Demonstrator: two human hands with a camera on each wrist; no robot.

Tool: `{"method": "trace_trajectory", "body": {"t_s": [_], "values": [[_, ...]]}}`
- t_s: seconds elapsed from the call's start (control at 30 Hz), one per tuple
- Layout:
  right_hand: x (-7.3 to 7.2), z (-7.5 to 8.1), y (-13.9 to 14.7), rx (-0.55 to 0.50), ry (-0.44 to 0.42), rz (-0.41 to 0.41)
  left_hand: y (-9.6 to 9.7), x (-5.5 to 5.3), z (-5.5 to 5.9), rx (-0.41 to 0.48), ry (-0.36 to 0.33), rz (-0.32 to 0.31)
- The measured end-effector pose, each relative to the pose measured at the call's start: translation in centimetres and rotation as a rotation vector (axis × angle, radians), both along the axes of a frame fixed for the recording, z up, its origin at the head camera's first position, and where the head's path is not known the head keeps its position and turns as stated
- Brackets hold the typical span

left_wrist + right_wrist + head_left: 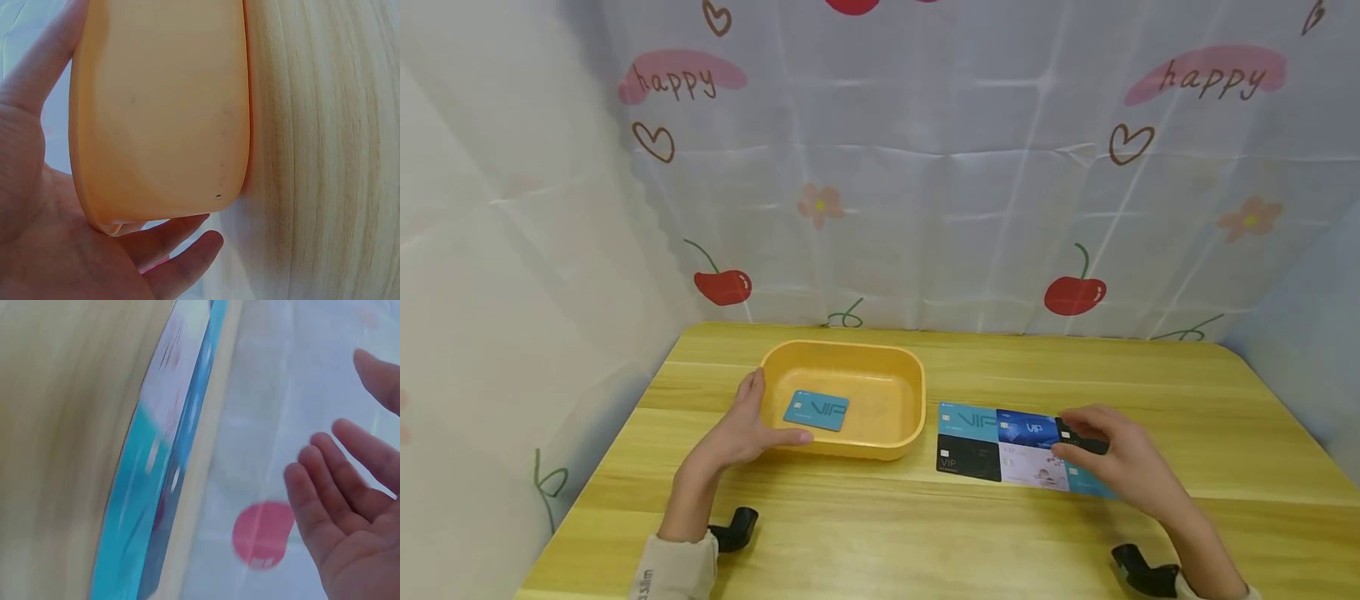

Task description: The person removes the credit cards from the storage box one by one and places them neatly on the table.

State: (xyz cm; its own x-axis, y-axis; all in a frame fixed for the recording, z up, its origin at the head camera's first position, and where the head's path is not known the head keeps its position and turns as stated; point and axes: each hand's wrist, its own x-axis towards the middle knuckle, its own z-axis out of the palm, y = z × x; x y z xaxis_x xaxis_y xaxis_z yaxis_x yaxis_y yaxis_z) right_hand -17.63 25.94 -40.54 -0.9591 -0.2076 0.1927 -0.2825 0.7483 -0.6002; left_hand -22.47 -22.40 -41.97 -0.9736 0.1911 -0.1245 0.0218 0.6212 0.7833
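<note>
My left hand [737, 429] grips the left end of a yellow plastic basin [880, 448], its thumb along the front side and its fingers round the left end. Inside lies a light blue VIP card [817, 411]. To the basin's right, two rows of cards lie edge to edge: a light blue card [966, 421], a dark blue card [1028, 428] and a black card [1067, 433] behind; a black card [967, 457], a pale pink card [1033, 467] and a teal card [1084, 481] in front. Over the right end hovers my right hand [1127, 462], holding nothing and partly hiding cards.
The wooden table [917, 533] ends at a white printed curtain [940, 208] behind. Black curved pieces [741, 529] stick out beside both wrists. More curtain [512, 208] hangs along the left side.
</note>
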Motion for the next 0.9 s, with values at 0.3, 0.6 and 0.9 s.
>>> {"method": "trace_trajectory", "body": {"t_s": [0.3, 0.6, 0.9], "values": [[-0.5, 0.3, -4.7, -0.114, 0.126, 0.079, 0.2, 0.2, -0.1, -0.002, -0.007, 0.006], [-1.7, 0.7, -8.3, -0.201, 0.076, 0.157, 0.3, 0.0, -0.3, 0.005, 0.003, 0.006], [-3.3, 0.8, -13.4, -0.270, 0.057, 0.247, 0.2, 0.0, 0.1, -0.001, 0.008, -0.003]]}}
